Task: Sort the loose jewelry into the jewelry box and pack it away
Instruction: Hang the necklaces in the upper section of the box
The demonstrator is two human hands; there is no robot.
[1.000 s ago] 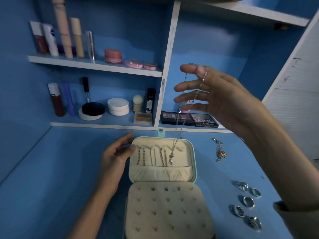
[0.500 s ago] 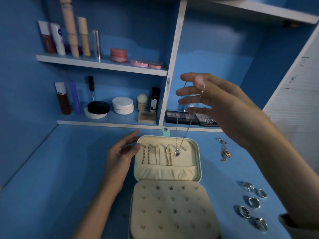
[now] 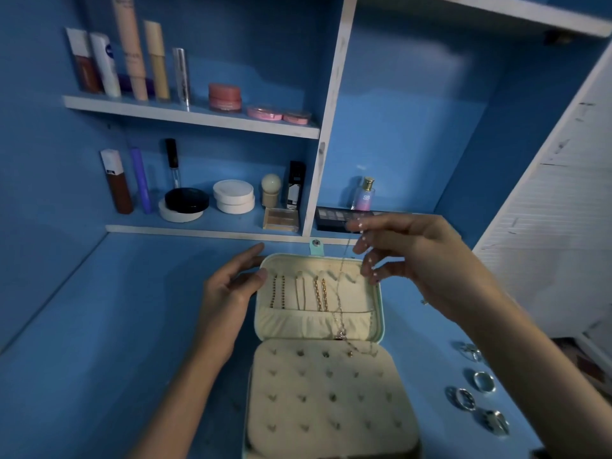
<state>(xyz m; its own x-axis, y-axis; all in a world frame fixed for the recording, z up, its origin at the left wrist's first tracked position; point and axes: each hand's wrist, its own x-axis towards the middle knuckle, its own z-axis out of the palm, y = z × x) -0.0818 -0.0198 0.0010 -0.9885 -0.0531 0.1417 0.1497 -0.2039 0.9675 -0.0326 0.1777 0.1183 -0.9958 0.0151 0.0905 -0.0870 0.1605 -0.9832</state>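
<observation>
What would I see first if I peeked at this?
A cream box lies open in the middle of the blue desk. The right hand dangles a thin necklace over its lid, while the left hand touches the lid's left side. Silver rings sit on the desk to the right.

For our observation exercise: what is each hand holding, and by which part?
Right hand pinches the thin silver chain necklace at its top. Left hand holds nothing, resting against the cream jewelry box lid.

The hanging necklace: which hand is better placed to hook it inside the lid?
Right. The right hand holds the necklace above the lid's hooks; the left hand rests against the jewelry box lid's edge.
</observation>
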